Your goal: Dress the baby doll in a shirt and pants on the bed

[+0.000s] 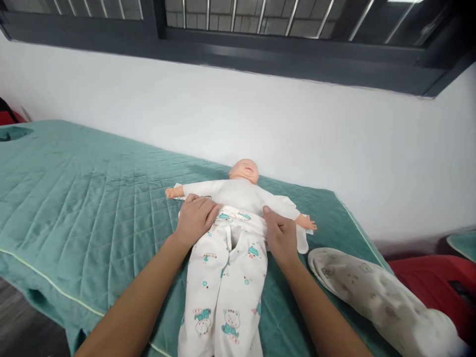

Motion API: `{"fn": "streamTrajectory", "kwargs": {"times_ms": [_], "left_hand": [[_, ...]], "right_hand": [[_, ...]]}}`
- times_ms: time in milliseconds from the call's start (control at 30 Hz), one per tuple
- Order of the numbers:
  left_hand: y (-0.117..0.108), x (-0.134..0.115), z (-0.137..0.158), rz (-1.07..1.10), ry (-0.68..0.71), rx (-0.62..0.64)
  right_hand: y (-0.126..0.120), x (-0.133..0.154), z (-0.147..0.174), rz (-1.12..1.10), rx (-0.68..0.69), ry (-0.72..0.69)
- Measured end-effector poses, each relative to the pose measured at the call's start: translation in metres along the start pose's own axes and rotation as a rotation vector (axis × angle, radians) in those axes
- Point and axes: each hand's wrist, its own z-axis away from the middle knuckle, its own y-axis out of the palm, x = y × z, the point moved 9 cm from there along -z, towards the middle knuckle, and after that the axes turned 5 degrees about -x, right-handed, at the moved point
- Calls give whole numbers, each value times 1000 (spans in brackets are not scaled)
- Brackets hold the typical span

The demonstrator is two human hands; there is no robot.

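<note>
A baby doll [244, 170] lies on its back, head toward the wall and arms spread. It wears a white long-sleeved top [238, 193] and white baby trousers [238, 277] with teal and pink cartoon prints. At the waistband's left side, my left hand [198, 218] is closed, its fingers bent over the edge of the cloth. My right hand [281, 234] grips the opposite side of the waistband, thumb uppermost and fingers curled under. The fingertips of both hands are partly hidden, and the trouser legs run out of view at the bottom.
A quilted green cover [92, 198] spreads under the doll. To the right lies a rolled, printed white cloth bundle [383, 297], with a red item [435, 282] beyond it. Behind are a white wall [148, 104] and a dark-framed barred window [238, 47].
</note>
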Motion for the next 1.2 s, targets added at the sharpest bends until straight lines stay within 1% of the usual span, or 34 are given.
{"fn": "streamTrajectory", "kwargs": {"times_ms": [100,267,400,500,633,700,767,833,900,1000,1100,1200], "left_hand": [[-14,10,23,-29,-141,26],[-22,13,57,64,-320,171],[-24,15,75,235,-454,228],[-22,13,81,416,-509,277],[-18,7,75,592,-516,311],[-15,5,68,639,-512,293],[-10,5,58,655,-515,257],[-3,8,45,650,-522,220],[6,12,33,647,-546,199],[25,20,22,668,-612,212],[36,28,19,679,-652,224],[34,30,26,656,-673,231]], "right_hand": [[-4,-10,3,72,17,24],[-10,-23,19,137,80,69],[-13,-26,42,99,140,99],[-12,-22,56,51,172,90],[-5,-14,66,-23,258,57],[-2,-13,67,-80,290,69],[1,-14,62,-129,294,81],[3,-18,51,-151,265,89],[3,-26,36,-150,207,108],[5,-41,19,-154,142,152],[7,-51,13,-128,126,172],[5,-48,14,-80,127,112]]}}
